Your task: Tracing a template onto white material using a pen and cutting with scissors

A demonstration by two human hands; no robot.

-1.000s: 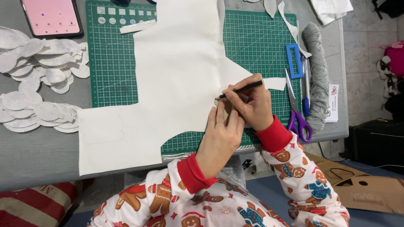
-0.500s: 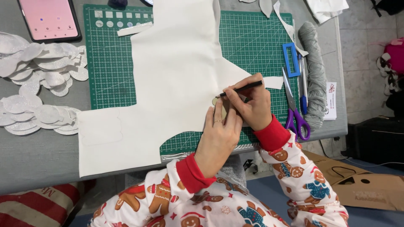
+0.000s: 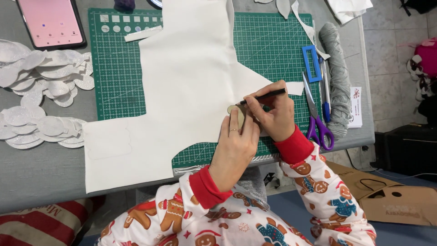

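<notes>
Here the person's right hand (image 3: 272,114) pinches a slim black pen (image 3: 264,96) between thumb and fingers, its tip down at the edge of a small round tan template (image 3: 234,110) that lies on a large sheet of white fabric (image 3: 182,91). The left hand (image 3: 236,143) lies flat just beside it, fingers pressed together and resting on the template, which they partly cover, so only its upper left rim shows. The fabric is spread over a green cutting mat (image 3: 273,45) on a grey surface (image 3: 41,168), its lower edge hanging slightly past the near rim.

To do the tracing well, it seems wise that the left hand bears straight down so the template cannot creep on the soft cloth, while the pen stays close against the rim and travels in one even sweep. The pen looks best held fairly steep, since a slanted tip would likely wander away from the edge. Where the fingers block the outline, shifting them one at a time should keep the template pinned.

Well to the right lie purple-handled scissors (image 3: 318,123), a blue rectangular frame (image 3: 312,64) and a skein of grey yarn (image 3: 339,77). On the left sit piles of glittery white cut shapes (image 3: 41,77), and a phone with a pink screen (image 3: 50,20) lies at the far corner.
</notes>
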